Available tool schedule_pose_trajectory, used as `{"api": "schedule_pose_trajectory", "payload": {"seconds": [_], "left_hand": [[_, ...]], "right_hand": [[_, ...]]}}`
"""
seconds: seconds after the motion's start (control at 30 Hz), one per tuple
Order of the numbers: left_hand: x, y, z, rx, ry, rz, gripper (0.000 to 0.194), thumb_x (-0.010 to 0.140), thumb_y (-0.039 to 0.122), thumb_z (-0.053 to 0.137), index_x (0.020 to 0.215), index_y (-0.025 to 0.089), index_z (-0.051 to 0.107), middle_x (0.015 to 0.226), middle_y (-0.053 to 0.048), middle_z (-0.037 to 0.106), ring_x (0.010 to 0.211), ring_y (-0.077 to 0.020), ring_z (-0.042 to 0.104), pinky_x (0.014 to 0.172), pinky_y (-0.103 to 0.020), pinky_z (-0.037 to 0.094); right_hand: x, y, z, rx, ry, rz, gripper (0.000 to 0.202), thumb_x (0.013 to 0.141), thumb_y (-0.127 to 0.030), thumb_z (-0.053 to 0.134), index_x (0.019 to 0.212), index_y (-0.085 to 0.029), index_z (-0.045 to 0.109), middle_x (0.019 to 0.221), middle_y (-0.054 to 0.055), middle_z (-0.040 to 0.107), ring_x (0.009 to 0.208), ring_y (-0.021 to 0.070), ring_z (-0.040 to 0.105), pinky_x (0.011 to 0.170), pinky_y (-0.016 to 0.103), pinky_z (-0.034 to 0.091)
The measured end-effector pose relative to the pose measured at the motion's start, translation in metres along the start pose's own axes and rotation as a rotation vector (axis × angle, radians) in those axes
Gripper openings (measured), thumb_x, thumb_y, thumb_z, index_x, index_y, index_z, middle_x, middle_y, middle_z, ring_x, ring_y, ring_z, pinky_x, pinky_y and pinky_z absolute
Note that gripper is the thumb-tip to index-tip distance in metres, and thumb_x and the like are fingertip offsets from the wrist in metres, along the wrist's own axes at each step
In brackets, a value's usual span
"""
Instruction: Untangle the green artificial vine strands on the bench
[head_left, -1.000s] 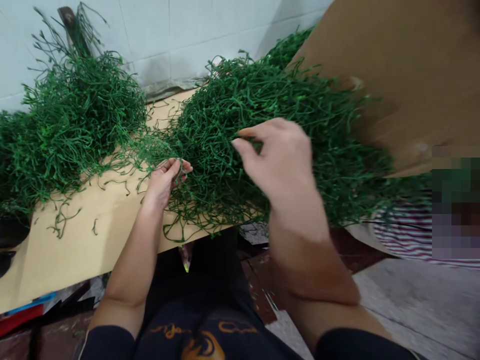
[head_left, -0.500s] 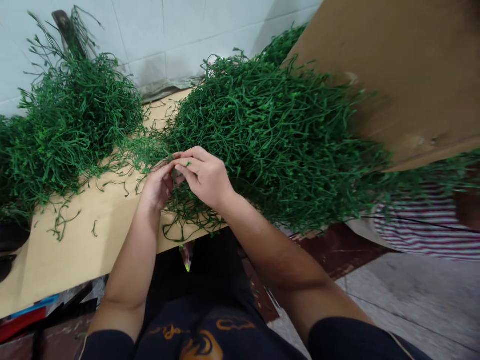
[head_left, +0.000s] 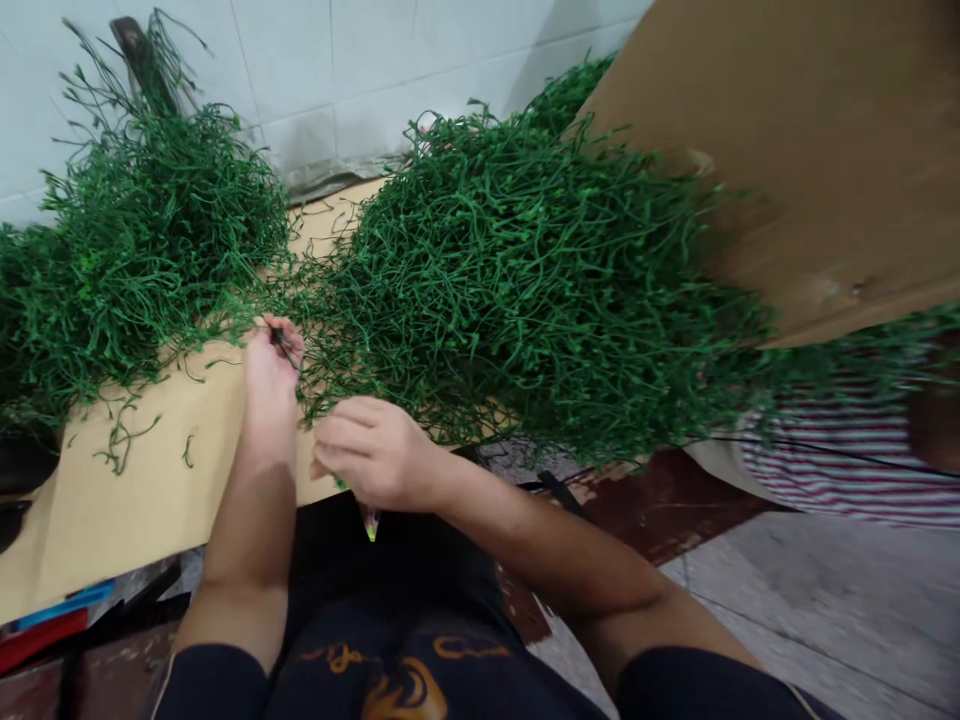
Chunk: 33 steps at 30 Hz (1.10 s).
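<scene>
My left hand (head_left: 274, 352) is over the board between two heaps of thin green stems with small bud-like tips. Its fingers curl around a dark green stem (head_left: 287, 350). Closer to my body, my right hand (head_left: 379, 455) is closed at the board's front edge, and a bit of green stem (head_left: 339, 482) shows below its fingers. The larger stem heap (head_left: 540, 270) spreads to the right of both hands. Another heap (head_left: 150, 230) stands at the left.
Tan cardboard (head_left: 172, 490) lies under the stems, with loose stems (head_left: 127, 435) scattered on it. A brown panel (head_left: 825, 170) leans over the right heap. White tiles (head_left: 390, 60) form the wall behind. At right is striped cloth (head_left: 847, 460); blue and red items (head_left: 45, 640) lie lower left.
My hands, close together before, have separated. My left hand has moved left toward the smaller heap; my right hand has come down toward my body with a bit of green in it.
</scene>
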<state>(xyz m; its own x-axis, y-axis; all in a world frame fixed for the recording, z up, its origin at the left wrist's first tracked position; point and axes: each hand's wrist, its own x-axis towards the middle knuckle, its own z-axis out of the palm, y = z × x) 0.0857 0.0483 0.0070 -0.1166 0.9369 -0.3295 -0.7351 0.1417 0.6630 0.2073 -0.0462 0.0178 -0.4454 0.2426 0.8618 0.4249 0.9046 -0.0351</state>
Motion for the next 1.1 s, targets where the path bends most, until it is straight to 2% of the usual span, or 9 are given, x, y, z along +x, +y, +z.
{"api": "schedule_pose_trajectory", "payload": {"seconds": [0.07,0.17,0.3,0.4,0.57,0.73,0.9,1.0,1.1], "left_hand": [[-0.003,0.006,-0.003,-0.018,-0.019,0.033,0.028,0.093,0.022,0.041,0.069,0.017,0.054,0.059,0.004,0.062,0.057,-0.0047,0.062,0.055,-0.015,0.046],[-0.012,0.004,-0.002,0.135,-0.226,-0.069,0.021,0.090,0.022,0.046,0.075,0.015,0.059,0.078,0.000,0.070,0.075,-0.0104,0.068,0.064,-0.020,0.050],[-0.014,-0.006,0.004,0.235,-0.350,-0.122,0.019,0.088,0.019,0.048,0.078,0.014,0.064,0.088,-0.003,0.072,0.084,-0.0113,0.068,0.071,-0.021,0.050],[-0.012,-0.012,0.005,0.264,-0.413,-0.126,0.017,0.086,0.018,0.051,0.080,0.013,0.066,0.088,-0.004,0.073,0.085,-0.0118,0.067,0.072,-0.020,0.050],[-0.013,-0.018,0.003,0.241,-0.374,-0.173,0.008,0.079,0.013,0.060,0.073,0.014,0.065,0.068,0.001,0.069,0.061,-0.0061,0.063,0.063,-0.018,0.047],[-0.016,-0.019,0.005,0.228,-0.342,-0.178,0.005,0.077,0.016,0.062,0.072,0.014,0.062,0.065,0.003,0.066,0.063,-0.0069,0.063,0.063,-0.019,0.046],[-0.016,-0.022,0.007,0.281,-0.315,-0.122,0.005,0.078,0.017,0.061,0.077,0.013,0.063,0.070,0.000,0.068,0.069,-0.0099,0.064,0.069,-0.022,0.047],[-0.015,-0.022,0.005,0.283,-0.318,-0.118,0.012,0.080,0.016,0.059,0.069,0.013,0.061,0.064,0.001,0.066,0.061,-0.0086,0.061,0.065,-0.021,0.047],[-0.014,-0.019,0.005,0.250,-0.321,-0.079,0.013,0.081,0.016,0.056,0.070,0.014,0.062,0.061,0.001,0.064,0.054,-0.0069,0.058,0.059,-0.020,0.047]], "right_hand": [[0.003,0.004,-0.012,-0.045,0.031,0.059,0.019,0.084,-0.011,0.047,0.070,-0.017,0.060,0.075,0.003,0.061,0.074,0.0118,0.055,0.068,0.026,0.050],[-0.003,0.040,-0.040,-0.282,0.109,0.430,0.019,0.088,-0.020,0.044,0.092,-0.018,0.062,0.091,0.008,0.060,0.083,0.0157,0.058,0.072,0.032,0.051],[-0.019,0.077,-0.066,-0.475,0.141,0.723,0.053,0.083,-0.043,0.055,0.128,-0.017,0.045,0.117,0.017,0.048,0.099,0.0252,0.054,0.081,0.045,0.049],[-0.017,0.068,-0.052,-0.435,0.045,0.718,0.057,0.079,-0.048,0.058,0.125,-0.016,0.048,0.117,0.017,0.049,0.106,0.0287,0.049,0.088,0.048,0.046],[0.004,0.046,-0.003,-0.226,-0.198,0.766,0.020,0.083,-0.031,0.055,0.092,-0.013,0.060,0.091,0.012,0.059,0.089,0.0244,0.053,0.082,0.041,0.045],[0.008,0.054,0.006,-0.123,-0.115,0.837,0.008,0.084,-0.022,0.052,0.084,-0.016,0.057,0.087,0.008,0.058,0.081,0.0186,0.054,0.076,0.033,0.045],[0.004,0.062,0.012,-0.104,-0.027,0.890,0.014,0.077,-0.024,0.062,0.085,-0.015,0.054,0.091,0.008,0.055,0.076,0.0163,0.053,0.072,0.031,0.045],[0.004,0.063,0.016,-0.071,-0.053,0.851,0.004,0.079,-0.018,0.057,0.077,-0.016,0.055,0.085,0.006,0.054,0.075,0.0156,0.052,0.071,0.029,0.044],[0.005,0.062,0.017,0.004,-0.023,0.751,0.009,0.083,-0.018,0.051,0.075,-0.017,0.054,0.081,0.005,0.056,0.075,0.0144,0.053,0.070,0.028,0.044]]}}
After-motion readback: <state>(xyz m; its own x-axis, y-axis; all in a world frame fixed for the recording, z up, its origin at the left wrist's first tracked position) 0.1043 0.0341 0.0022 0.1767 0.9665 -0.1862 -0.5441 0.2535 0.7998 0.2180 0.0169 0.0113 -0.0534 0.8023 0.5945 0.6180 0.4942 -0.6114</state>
